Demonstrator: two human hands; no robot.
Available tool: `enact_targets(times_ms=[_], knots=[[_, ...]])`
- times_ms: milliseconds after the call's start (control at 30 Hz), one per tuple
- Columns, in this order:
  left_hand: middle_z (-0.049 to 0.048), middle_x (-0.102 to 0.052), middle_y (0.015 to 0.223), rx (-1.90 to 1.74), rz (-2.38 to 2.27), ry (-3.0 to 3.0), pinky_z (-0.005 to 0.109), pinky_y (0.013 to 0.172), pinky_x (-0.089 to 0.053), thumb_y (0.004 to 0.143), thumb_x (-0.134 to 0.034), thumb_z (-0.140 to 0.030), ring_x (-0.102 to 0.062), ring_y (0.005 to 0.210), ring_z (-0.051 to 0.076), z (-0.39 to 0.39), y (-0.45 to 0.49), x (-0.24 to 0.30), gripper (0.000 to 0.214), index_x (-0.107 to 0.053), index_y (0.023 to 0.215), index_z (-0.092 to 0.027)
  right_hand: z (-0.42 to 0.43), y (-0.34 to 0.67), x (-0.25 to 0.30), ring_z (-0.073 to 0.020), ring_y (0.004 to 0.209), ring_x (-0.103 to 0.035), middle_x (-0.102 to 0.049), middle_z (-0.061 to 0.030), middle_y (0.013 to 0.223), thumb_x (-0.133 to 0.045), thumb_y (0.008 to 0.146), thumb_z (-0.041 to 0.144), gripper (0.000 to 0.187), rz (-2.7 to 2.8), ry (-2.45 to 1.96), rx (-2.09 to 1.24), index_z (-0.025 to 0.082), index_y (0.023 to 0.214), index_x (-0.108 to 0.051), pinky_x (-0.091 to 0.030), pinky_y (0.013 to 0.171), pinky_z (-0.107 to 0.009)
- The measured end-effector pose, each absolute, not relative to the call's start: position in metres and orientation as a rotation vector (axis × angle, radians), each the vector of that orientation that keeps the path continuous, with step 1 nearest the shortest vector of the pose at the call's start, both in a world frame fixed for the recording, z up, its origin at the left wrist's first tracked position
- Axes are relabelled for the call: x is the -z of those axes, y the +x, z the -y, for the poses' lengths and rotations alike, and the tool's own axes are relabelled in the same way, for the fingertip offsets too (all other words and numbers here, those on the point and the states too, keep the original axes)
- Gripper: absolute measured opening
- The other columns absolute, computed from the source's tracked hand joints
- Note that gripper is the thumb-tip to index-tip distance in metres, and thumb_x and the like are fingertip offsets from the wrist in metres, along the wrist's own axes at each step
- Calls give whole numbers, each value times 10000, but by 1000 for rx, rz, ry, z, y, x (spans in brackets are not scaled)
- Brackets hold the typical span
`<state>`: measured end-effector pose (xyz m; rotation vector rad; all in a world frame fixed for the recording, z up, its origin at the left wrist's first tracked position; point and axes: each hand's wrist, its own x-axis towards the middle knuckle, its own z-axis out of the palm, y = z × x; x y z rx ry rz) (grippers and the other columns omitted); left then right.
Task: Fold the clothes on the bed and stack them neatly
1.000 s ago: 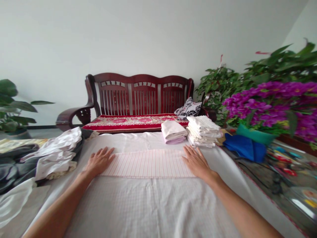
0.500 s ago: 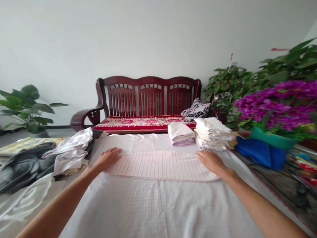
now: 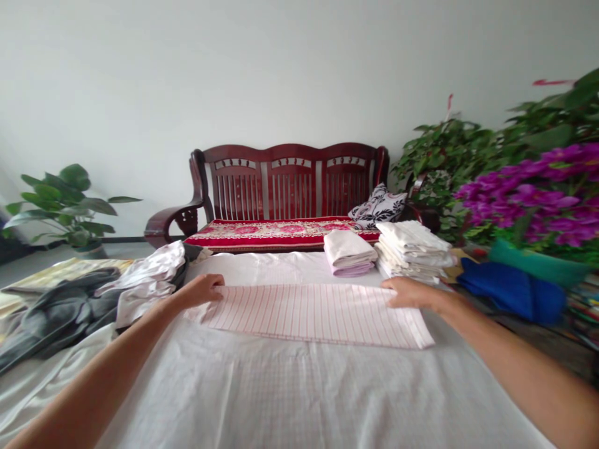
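A pink-and-white striped cloth [image 3: 304, 315], folded into a long band, lies across the white sheet [image 3: 281, 399] in front of me. My left hand [image 3: 206, 290] pinches its far left corner, fingers curled at the edge. At the far right part of the band, my right hand [image 3: 405, 293] grips the edge between thumb and fingers. The near right corner of the cloth spreads out past my right hand. Just beyond it lie a small folded pile of cream and lilac cloth [image 3: 350, 252] and a taller stack of folded white cloths [image 3: 412, 249].
Rumpled grey and white clothes [image 3: 65, 312] lie at the left. A dark red wooden bench [image 3: 290, 187] with a patterned cushion [image 3: 379, 207] stands behind the sheet. At the right are a blue cloth [image 3: 512, 290] and purple flowers [image 3: 533, 199]. A potted plant [image 3: 77, 206] stands at the far left.
Both hands have gone from lying flat on the striped cloth to gripping its far edge near the ends. The view has turned slightly left.
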<state>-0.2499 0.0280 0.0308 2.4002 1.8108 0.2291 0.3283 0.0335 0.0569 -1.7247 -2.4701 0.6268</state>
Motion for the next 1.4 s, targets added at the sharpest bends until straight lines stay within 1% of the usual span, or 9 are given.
enact_targets(times_ms=[100, 300, 467, 667, 967, 1067, 1167, 1267, 1400], knots=[[-38, -588, 663, -407, -1809, 2366, 245, 609, -406, 667, -576, -338, -577, 661, 163, -32, -261, -45, 160, -581, 753, -204, -34, 333, -77, -218, 734, -629, -700, -20, 745, -569, 660, 228, 111, 2434, -1691, -500, 183, 721, -650, -405, 616, -262], [17, -643, 836, -936, -2002, 2361, 272, 731, -465, 739, -520, -334, -598, 797, 184, -37, -275, -75, 148, -556, 796, -202, -24, 335, -111, -234, 871, -630, -721, -72, 924, -526, 779, 257, 179, 2176, -1564, 119, 204, 875, -669, -441, 749, -306], [48, -671, 881, -683, -2040, 2519, 331, 858, -470, 721, -487, -202, -615, 882, 225, -13, -264, -53, 124, -588, 791, -218, 2, 344, -66, -242, 946, -632, -705, -70, 925, -485, 672, 100, 270, 2234, -1406, 444, 229, 831, -661, -449, 860, -336], [42, -674, 876, -423, -1913, 2654, 391, 998, -416, 720, -487, -141, -614, 888, 235, 23, -251, -12, 157, -574, 812, -234, 34, 352, -9, -229, 900, -632, -696, -53, 881, -440, 644, 21, 363, 2370, -1357, 467, 239, 836, -657, -461, 806, -332], [39, -690, 954, -347, -1941, 2632, 455, 1108, -315, 738, -464, -92, -638, 959, 240, 33, -256, 0, 238, -591, 867, -246, 46, 369, -7, -242, 1015, -613, -710, -75, 1037, -455, 772, 49, 368, 2423, -1283, 607, 223, 989, -694, -460, 916, -372], [36, -693, 1000, -281, -1943, 2628, 499, 1115, -292, 738, -404, -24, -647, 969, 233, 38, -251, -2, 350, -625, 891, -248, 53, 372, -6, -243, 1034, -612, -718, -78, 1052, -425, 831, 68, 362, 2391, -1297, 655, 229, 998, -703, -458, 932, -381], [56, -688, 1093, -320, -1979, 2651, 531, 1114, -287, 708, -358, 32, -622, 1088, 254, 50, -238, -10, 495, -667, 977, -246, 60, 376, -7, -231, 1038, -621, -721, -72, 1078, -414, 798, 46, 421, 2428, -1296, 559, 238, 1036, -704, -468, 930, -377], [71, -676, 1188, -554, -1931, 2609, 466, 1097, -357, 664, -388, 27, -560, 1223, 265, 67, -208, -20, 540, -686, 1037, -226, 65, 371, -15, -228, 1049, -625, -719, -65, 1079, -421, 720, 23, 470, 2358, -1298, 458, 240, 1032, -698, -466, 948, -384], [42, -714, 1077, -758, -1574, 2340, 338, 967, -486, 653, -365, 35, -656, 1052, 190, 91, -137, -19, 546, -712, 1000, -205, 70, 320, -31, -229, 972, -627, -711, -55, 972, -484, 788, 95, 291, 2258, -1260, 301, 224, 957, -684, -479, 880, -368]])
